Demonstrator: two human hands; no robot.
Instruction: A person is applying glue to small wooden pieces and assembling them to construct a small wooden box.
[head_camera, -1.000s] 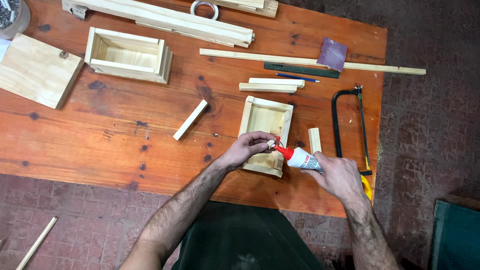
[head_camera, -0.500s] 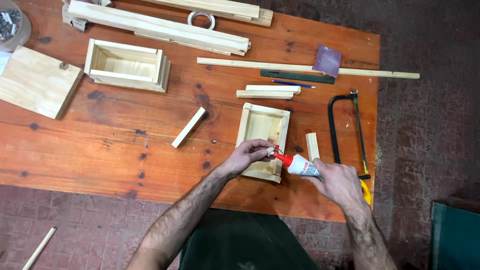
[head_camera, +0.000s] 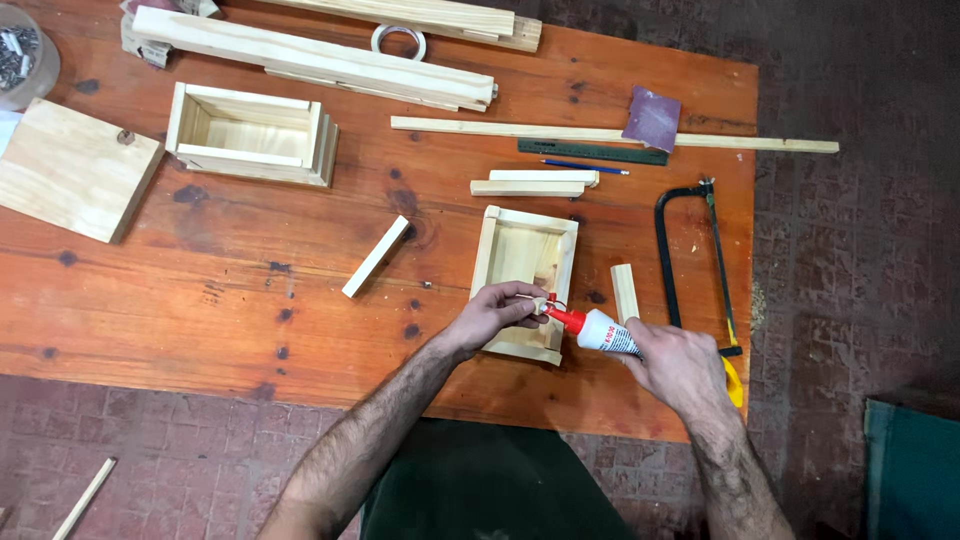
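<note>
- My right hand (head_camera: 678, 368) is wrapped round the glue bottle (head_camera: 603, 331), its red nozzle touching a small wooden piece pinched in my left hand (head_camera: 497, 312); too hard a squeeze could flood my fingers.
- Both sit over the near end of the small open wooden box (head_camera: 527, 280) on the worktop (head_camera: 250, 290); drips might mark it.
- The hacksaw (head_camera: 700, 265) lies just beside my right wrist; a careless pull-back could catch it.
</note>
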